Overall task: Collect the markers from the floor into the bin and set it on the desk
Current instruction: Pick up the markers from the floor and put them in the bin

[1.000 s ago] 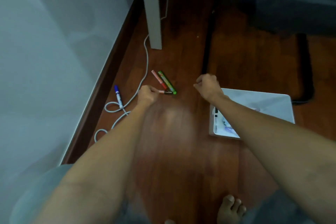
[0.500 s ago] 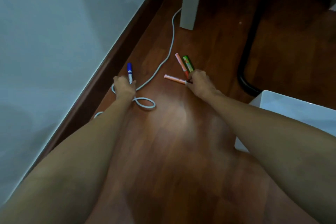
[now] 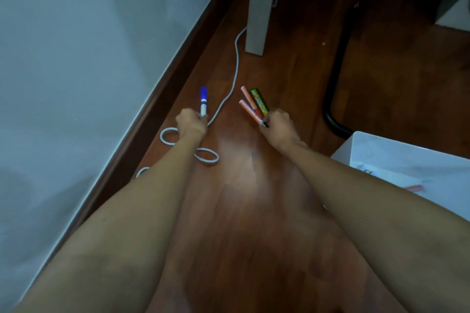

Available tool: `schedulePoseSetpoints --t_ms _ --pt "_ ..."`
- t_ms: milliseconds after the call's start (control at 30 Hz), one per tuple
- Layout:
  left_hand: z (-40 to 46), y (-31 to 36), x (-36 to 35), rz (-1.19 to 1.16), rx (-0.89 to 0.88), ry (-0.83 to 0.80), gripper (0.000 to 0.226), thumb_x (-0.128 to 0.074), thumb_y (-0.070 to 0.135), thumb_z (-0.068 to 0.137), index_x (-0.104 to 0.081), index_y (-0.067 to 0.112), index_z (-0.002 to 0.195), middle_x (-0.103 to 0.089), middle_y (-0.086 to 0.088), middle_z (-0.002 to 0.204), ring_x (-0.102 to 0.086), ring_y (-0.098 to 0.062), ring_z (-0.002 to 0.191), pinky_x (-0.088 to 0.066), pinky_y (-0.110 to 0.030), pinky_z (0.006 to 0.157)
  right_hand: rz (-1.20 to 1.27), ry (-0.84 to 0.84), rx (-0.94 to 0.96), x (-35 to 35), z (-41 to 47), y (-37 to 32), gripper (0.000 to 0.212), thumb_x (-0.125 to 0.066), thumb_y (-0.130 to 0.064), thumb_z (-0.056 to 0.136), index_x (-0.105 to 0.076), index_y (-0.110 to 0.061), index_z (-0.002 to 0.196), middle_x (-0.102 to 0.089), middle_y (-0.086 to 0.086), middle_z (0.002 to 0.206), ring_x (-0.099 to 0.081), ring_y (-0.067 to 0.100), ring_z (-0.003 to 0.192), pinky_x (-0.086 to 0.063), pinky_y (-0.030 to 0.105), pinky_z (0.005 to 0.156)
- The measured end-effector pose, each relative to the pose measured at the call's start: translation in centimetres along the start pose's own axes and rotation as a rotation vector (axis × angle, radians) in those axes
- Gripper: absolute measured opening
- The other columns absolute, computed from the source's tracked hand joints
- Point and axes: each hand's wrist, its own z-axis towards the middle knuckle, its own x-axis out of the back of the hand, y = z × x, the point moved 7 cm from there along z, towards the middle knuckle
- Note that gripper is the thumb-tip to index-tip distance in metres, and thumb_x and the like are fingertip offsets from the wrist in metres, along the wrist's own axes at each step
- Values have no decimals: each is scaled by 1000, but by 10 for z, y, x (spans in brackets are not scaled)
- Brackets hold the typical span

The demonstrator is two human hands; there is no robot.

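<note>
At four o'clock, nearest, the white bin [image 3: 396, 157] is seen on the wooden floor [image 3: 244, 211], an orange marker [image 3: 414, 188] lying inside it. At eleven o'clock the left hand [image 3: 191, 123] is closed around a blue-capped marker [image 3: 203, 101], amid loops of white cable [image 3: 229, 94]. At one o'clock the right hand [image 3: 278, 124] is clenched on two orange markers [image 3: 250, 109] and a green marker [image 3: 259, 100]. Farther off, at twelve o'clock, a pale desk leg [image 3: 259, 7] is planted.

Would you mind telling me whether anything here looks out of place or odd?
Only the white cable: it snakes loosely across the floor in loops right under the left hand gripping the blue marker. Nothing looks spilled or damaged.
</note>
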Motion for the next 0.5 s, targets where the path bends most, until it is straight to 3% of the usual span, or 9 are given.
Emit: schedulePoseSetpoints --t_ms 167,267,500 --pt "-41 51 -2 -149 32 -88 25 -73 24 85 -76 6 101 -75 -20 106 -70 -30 104 -51 -30 89 50 52 -75 48 -25 0 27 -65 -20 86 -71 -5 108 -62 19 112 -63 37 104 -50 37 87" --pt "-74 75 -4 -165 18 -157 24 -73 22 86 -76 5 102 -75 -19 106 -71 -28 103 -47 -25 81 96 99 -134 79 -47 12 23 -65 -20 86 -73 -7 103 -66 18 108 -64 35 99 -51 36 83" --pt "-147 129 -29 -96 -115 -335 24 -76 22 83 -77 6 101 -75 -17 107 -71 -29 101 -50 -29 82 288 330 -302 149 -109 60 20 -70 -17 83 -75 -4 97 -73 18 93 -69 30 86 -53 33 76"
